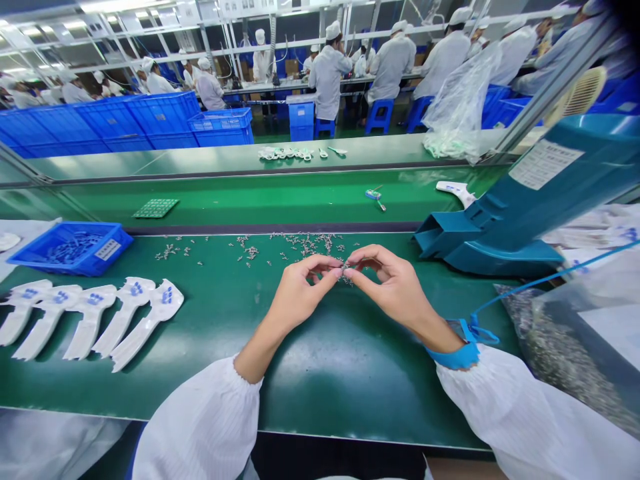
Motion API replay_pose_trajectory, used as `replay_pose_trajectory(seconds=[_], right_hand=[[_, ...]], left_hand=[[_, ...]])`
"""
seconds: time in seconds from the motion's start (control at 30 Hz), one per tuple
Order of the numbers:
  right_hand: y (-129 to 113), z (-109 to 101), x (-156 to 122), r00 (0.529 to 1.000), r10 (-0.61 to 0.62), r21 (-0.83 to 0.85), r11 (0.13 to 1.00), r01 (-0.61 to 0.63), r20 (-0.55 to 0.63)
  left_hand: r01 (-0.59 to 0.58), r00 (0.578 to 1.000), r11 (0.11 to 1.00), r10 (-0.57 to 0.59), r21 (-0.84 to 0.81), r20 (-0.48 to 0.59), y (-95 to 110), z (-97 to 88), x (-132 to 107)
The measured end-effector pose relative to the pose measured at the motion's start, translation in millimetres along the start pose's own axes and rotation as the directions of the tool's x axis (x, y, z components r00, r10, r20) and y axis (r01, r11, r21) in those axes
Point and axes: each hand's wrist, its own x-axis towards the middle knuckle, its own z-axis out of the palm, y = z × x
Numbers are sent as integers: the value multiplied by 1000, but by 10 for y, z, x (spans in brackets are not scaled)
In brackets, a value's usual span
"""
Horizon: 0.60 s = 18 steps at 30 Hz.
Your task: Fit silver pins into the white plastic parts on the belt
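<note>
My left hand [299, 293] and my right hand [397, 287] meet over the green work table, thumbs and forefingers pinched together. Between the fingertips is a small silvery metal part [344, 266], too small to tell its exact kind. Many similar small metal parts [320, 243] lie scattered just beyond my hands, with looser groups to the left. A blue strap with a cord circles my right wrist. Several white curved plastic handle shells [150, 320] with blue pieces in their heads lie in a row at the left.
A blue bin [75, 267] of small blue parts stands at the left. On the right are a large teal plastic housing [520, 193] and a clear bag of small metal parts [565, 353]. Beyond runs a green belt [280, 200] carrying a circuit board panel [156, 209]. Co-workers sit farther back.
</note>
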Motion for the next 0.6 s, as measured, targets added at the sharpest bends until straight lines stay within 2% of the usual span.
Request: replay_pose_trajectory(seconds=[0.27,0.6], right_hand=[[3,14,3,999,32,106,994,-29,-30],[29,25,4,999,10,182,983,-4,-31]], left_hand=[[18,1000,992,-15,-123,23,-25,-1,9],[61,998,992,-59,-112,20,12,3,13]])
